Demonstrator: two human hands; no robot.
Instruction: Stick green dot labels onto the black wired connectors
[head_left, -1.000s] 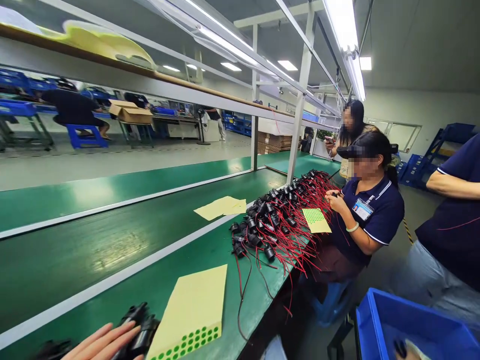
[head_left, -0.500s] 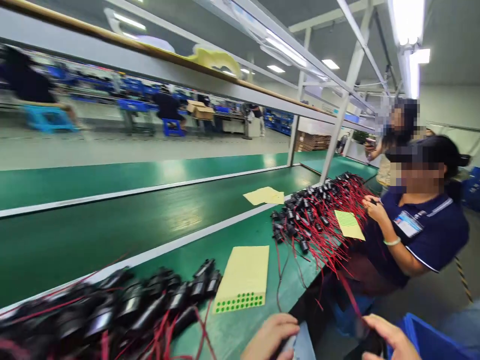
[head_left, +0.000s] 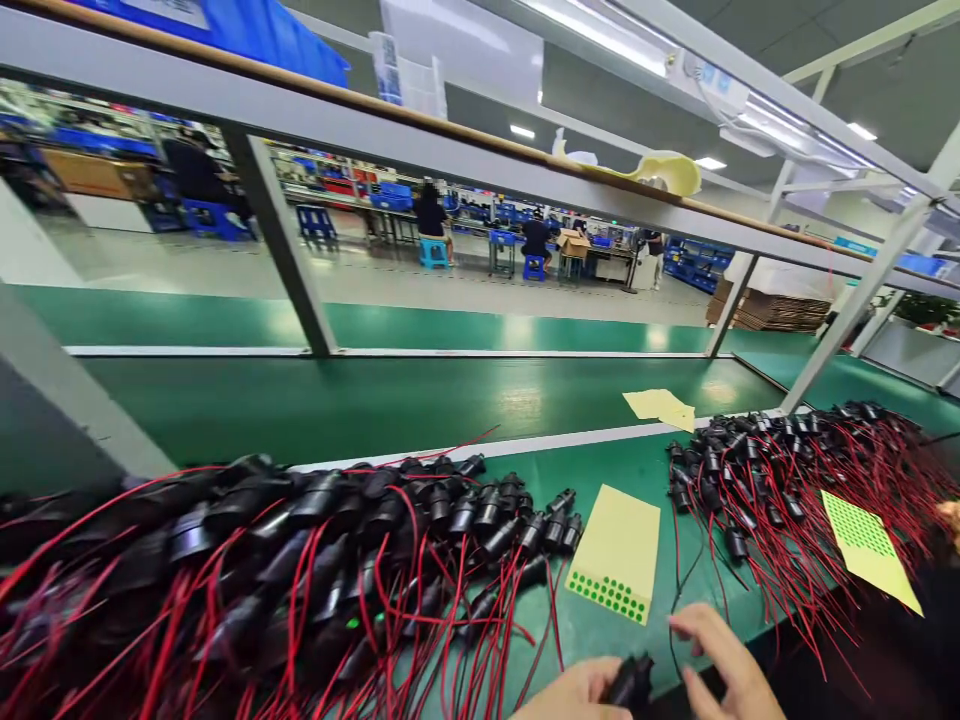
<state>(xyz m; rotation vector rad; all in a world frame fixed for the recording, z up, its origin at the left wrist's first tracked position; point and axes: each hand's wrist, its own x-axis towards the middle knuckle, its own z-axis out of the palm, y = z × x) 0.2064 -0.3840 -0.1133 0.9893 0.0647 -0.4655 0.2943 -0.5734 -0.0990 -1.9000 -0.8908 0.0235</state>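
At the bottom edge my left hand (head_left: 576, 692) grips a black plug-shaped part (head_left: 630, 680). My right hand (head_left: 724, 662) is beside it with fingers spread, close to the part; whether it touches I cannot tell. Just beyond the hands lies a yellow sticker sheet (head_left: 619, 545) with rows of green dots along its near edge. A large pile of black parts with red wires (head_left: 300, 570) fills the green bench (head_left: 600, 460) to my left.
A second pile of black parts with red wires (head_left: 787, 480) lies to the right, with another dotted yellow sheet (head_left: 866, 545) on it. Loose yellow sheets (head_left: 664, 407) rest near the white strip by the conveyor belt (head_left: 390, 395). Metal frame posts (head_left: 281, 245) rise behind.
The view has swung left, so the seated co-worker is out of frame and the left pile fills the foreground. My hands have come up with a black part in the left one.
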